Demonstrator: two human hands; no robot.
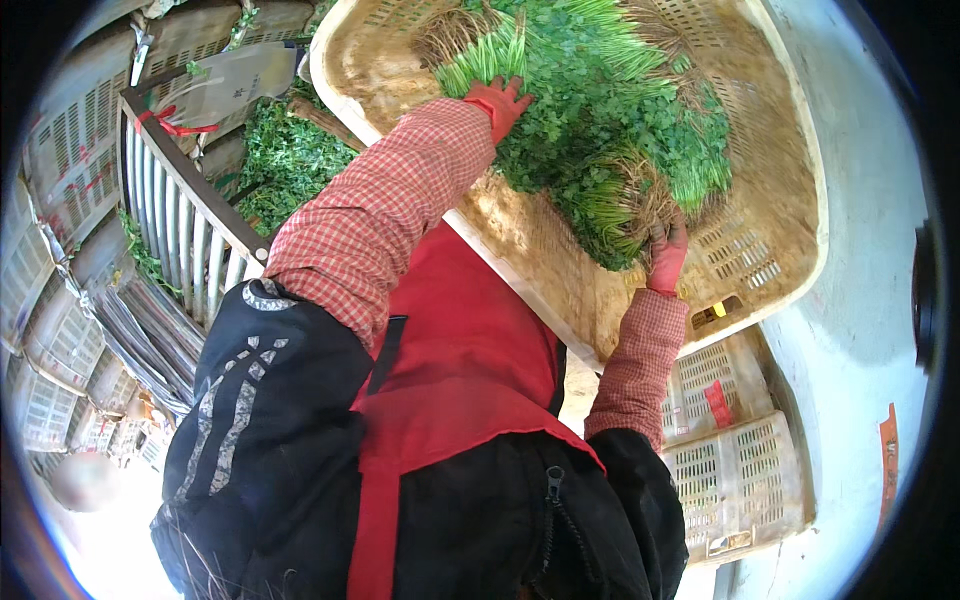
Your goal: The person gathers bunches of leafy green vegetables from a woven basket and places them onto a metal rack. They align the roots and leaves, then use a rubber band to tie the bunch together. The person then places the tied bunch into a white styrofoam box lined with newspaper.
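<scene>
A large plastic crate, off-white and stained brown inside, stands tilted before me. Bunches of leafy green herbs, with roots attached and looking like coriander, fill its middle. My left hand, in a red glove, lies with fingers spread on the stems and leaves of a bunch at the upper left. On the right, my right hand, also gloved, has its fingers around the root end of a nearer bunch. The roots partly hide those fingertips.
Stacked perforated crates stand below right, beside a pale wall or panel. Left of me are a slatted metal rack, loose greens, a clear plastic bag and a stack of flat sheets. Further crates line the left side.
</scene>
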